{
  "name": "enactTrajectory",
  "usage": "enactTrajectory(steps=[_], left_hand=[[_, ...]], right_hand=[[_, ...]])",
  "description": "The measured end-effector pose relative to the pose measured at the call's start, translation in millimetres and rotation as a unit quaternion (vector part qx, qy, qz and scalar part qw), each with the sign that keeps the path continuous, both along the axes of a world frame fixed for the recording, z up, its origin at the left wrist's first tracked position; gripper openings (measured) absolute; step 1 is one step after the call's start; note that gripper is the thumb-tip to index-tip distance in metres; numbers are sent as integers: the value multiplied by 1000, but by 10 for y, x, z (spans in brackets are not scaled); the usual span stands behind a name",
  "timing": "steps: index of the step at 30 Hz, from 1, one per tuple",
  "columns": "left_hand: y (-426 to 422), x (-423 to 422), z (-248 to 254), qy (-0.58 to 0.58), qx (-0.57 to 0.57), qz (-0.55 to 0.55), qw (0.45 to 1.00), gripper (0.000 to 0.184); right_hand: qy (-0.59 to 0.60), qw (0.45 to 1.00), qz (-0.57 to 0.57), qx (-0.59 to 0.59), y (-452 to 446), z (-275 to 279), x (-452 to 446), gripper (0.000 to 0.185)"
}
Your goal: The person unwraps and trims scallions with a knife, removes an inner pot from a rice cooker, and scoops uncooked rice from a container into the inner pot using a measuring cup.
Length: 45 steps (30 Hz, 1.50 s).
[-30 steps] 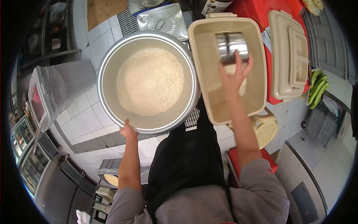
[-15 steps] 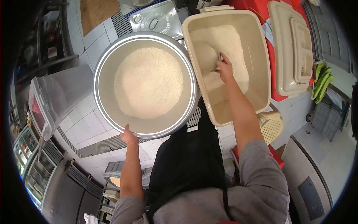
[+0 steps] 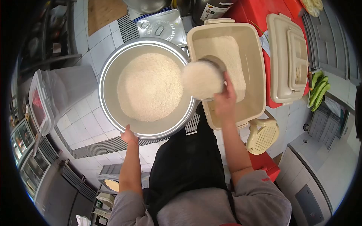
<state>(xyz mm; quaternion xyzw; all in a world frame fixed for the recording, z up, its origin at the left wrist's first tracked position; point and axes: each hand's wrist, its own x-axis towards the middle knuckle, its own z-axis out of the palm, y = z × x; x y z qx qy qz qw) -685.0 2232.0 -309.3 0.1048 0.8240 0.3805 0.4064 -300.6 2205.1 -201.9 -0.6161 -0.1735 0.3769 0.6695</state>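
Observation:
My right hand [image 3: 225, 98] grips the side of a round bowl [image 3: 218, 64] heaped with rice, slightly blurred by motion. The bowl hangs between the big pot and the beige bin, over the bin's left wall. My left hand [image 3: 129, 135] holds the near rim of the large grey pot [image 3: 108, 113], its fingers partly hidden by the pot. Inside that pot lies a broad bed of white rice [image 3: 151, 87]. More rice [image 3: 228, 47] covers part of the floor of the beige plastic bin [image 3: 256, 109].
The bin's beige lid [image 3: 281, 56] leans on a red surface at the right. Behind the pot is a square metal tin [image 3: 162, 28]. A beige stool [image 3: 263, 135] stands by the bin's near corner. Left of the pot is a translucent tub [image 3: 71, 86]. Green vegetables [image 3: 319, 90] lie far right.
My right hand has lifted the bowl, now full of rice, out of the bin's rice and moved it left toward the pot. My left hand stays on the pot's rim.

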Motion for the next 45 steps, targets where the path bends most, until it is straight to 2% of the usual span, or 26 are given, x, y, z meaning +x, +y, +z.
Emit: enactTrajectory(steps=[1,2,4,5,7,9,12,14,16,17,19,21,22,24,25,27,28,29,30,31,32,33,36,42,44,45], left_hand=[[4,0,-1,10,-11,0,1000,33],[8,-6,-3,21,-23,-1,1000,34],[-2,-31,-26,24,-26,0,999,35],[7,-20,-23,26,-29,-1,999,35],[37,28,21,39,-35,-1,999,36],[27,32,29,50,-42,-3,998,36],[-5,-1,-35,25,-23,-4,999,38],[-4,-10,-42,18,-14,4,1000,38],[1,-7,-33,19,-18,4,1000,38],[0,3,-21,19,-22,3,1000,38],[9,26,2,23,-27,6,999,37],[19,65,35,27,-29,11,999,37],[21,83,60,18,-29,15,999,36],[26,64,47,13,-29,16,999,36],[16,30,24,8,-29,14,999,36],[-10,-27,-18,8,-33,6,999,36],[-19,-52,-29,12,-27,-1,1000,37],[-11,-34,-44,12,-19,-4,1000,37],[-4,-20,-50,10,-19,-5,1000,37],[4,1,-14,13,-35,5,999,37],[14,17,5,15,-48,16,999,38],[12,16,-9,13,-45,19,999,38],[7,20,-5,33,-30,7,999,36],[11,24,-13,21,-17,24,999,33],[20,25,8,30,-35,6,999,34],[26,15,4,31,-34,9,999,34]], right_hand=[[-89,996,13,-5,49,93,-209,68],[-286,953,81,-61,40,52,-343,69],[-438,892,116,17,67,46,-670,55],[-536,833,129,45,100,66,-781,53],[-573,807,116,86,174,49,-1017,45],[-660,730,128,119,187,65,-1125,36],[-663,725,90,163,288,118,-973,39],[-591,800,77,69,224,76,-730,48],[-550,833,34,-56,194,56,-236,56],[-504,861,10,-59,151,-157,39,60],[-460,873,18,-160,-2,-529,586,56],[-560,765,86,-307,-292,-1097,1032,56],[-557,767,85,-307,-442,-1401,984,56],[-601,661,156,-421,-667,-1873,884,56],[-597,663,156,-424,-603,-1909,739,56],[-364,785,53,-498,-376,-1956,330,55],[-359,786,51,-501,-414,-1985,350,55],[-175,877,33,-446,-439,-2021,456,54],[16,929,14,-370,-492,-2036,563,53],[14,928,14,-371,-572,-1991,635,53],[163,950,-51,-263,-626,-1909,701,55],[306,935,-112,-143,-649,-1833,755,58],[348,922,-133,-103,-712,-1559,853,64],[292,954,-69,11,-477,-751,716,68],[229,972,-42,32,-311,-379,418,65],[73,997,-17,12,-220,-210,209,64]])
